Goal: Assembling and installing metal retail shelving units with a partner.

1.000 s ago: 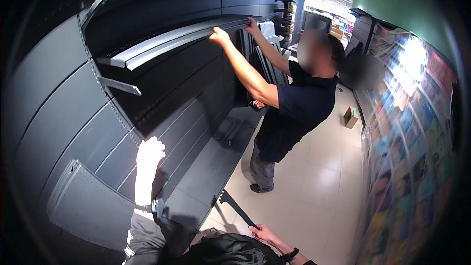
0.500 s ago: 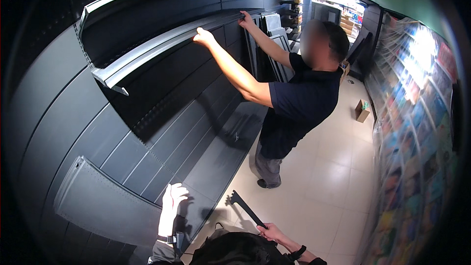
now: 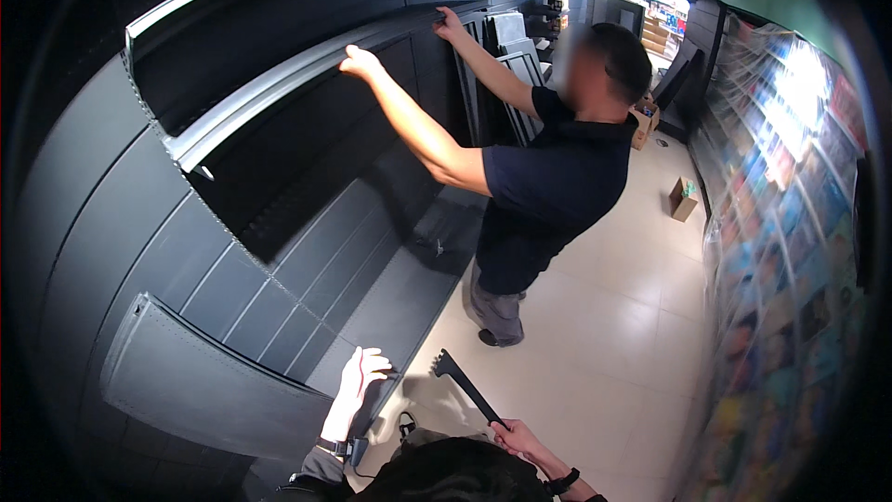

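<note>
My left hand [image 3: 358,379] is empty with its fingers apart, low beside the dark base shelf [image 3: 390,307] of a dark grey shelving unit. My right hand [image 3: 520,440] grips a black shelf bracket [image 3: 465,384] by its lower end; the hooked end points up and to the left. A co-worker in a dark shirt [image 3: 548,195] stands a step ahead, with both hands raised on a long grey shelf board [image 3: 307,84] high on the unit.
A loose grey panel [image 3: 204,381] leans at the lower left. Slatted back panels [image 3: 279,288] line the unit. Brown cardboard boxes [image 3: 683,198] sit on the tiled aisle floor [image 3: 604,353]. Colourful stocked shelves [image 3: 790,223] run along the right side.
My left hand has dropped from up against the back panel to low beside the base shelf. The view has swung, and the co-worker's arms still hold the high shelf board.
</note>
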Demonstrator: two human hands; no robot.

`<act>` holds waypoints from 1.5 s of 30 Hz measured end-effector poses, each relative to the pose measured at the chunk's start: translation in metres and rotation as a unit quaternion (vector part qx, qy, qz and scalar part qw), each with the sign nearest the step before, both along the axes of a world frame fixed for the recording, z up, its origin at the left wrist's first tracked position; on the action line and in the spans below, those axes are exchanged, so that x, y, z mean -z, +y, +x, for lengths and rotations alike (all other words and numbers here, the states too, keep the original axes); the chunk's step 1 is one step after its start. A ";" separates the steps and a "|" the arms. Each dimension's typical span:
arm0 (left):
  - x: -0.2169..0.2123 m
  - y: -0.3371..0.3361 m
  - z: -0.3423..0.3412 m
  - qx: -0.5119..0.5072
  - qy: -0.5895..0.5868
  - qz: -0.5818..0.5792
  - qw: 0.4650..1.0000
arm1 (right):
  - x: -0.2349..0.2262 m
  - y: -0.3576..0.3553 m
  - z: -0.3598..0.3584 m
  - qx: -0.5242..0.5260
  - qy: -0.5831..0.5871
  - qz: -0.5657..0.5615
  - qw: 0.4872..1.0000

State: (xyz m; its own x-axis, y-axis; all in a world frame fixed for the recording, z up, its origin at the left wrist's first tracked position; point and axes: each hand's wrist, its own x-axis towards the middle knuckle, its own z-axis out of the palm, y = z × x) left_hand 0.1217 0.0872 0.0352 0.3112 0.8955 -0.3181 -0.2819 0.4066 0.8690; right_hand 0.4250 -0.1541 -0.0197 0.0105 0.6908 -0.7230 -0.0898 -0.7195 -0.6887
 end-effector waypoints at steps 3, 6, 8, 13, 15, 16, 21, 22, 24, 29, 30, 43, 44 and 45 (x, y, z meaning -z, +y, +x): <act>0.018 -0.005 0.042 0.053 0.020 -0.032 0.998 | 0.004 -0.014 0.038 0.012 -0.012 -0.002 1.000; 0.035 -0.011 0.087 0.109 0.098 -0.054 0.988 | 0.004 -0.026 0.099 -0.005 0.008 -0.030 1.000; 0.046 -0.014 0.119 0.177 0.111 -0.075 0.975 | 0.004 -0.028 0.144 -0.022 -0.020 -0.015 0.999; 0.066 -0.008 0.223 0.401 0.119 -0.152 0.895 | 0.016 0.003 0.237 -0.138 -0.176 -0.102 0.969; 0.076 0.002 0.285 0.425 0.082 -0.157 0.888 | 0.023 0.015 0.272 -0.166 -0.192 -0.060 0.965; 0.083 0.005 0.322 0.434 0.091 -0.195 0.875 | 0.025 0.013 0.287 -0.111 -0.157 -0.082 0.978; 0.134 0.017 0.496 0.538 -0.198 -0.271 0.773 | 0.058 0.043 0.382 -0.103 -0.121 -0.080 0.984; 0.150 0.015 0.528 0.560 -0.271 -0.265 0.736 | 0.070 0.051 0.407 -0.159 -0.165 -0.006 0.973; 0.183 0.011 0.600 0.557 -0.160 -0.130 0.804 | 0.092 0.078 0.459 -0.362 -0.327 0.192 0.851; 0.205 0.047 0.756 0.485 0.090 0.165 0.854 | 0.078 0.186 0.610 -0.408 -0.275 0.130 0.861; 0.197 0.063 0.775 0.466 0.189 0.238 0.831 | 0.058 0.223 0.650 -0.416 -0.084 0.054 0.904; 0.195 0.297 0.879 0.174 -0.018 -0.323 0.930 | -0.253 0.882 0.770 -0.124 -0.370 0.631 0.671; 0.190 0.306 0.883 0.126 -0.038 -0.329 0.935 | -0.271 0.919 0.753 -0.131 -0.375 0.652 0.646; 0.181 0.325 0.883 0.091 0.020 -0.286 0.954 | -0.289 0.954 0.734 -0.146 -0.372 0.644 0.652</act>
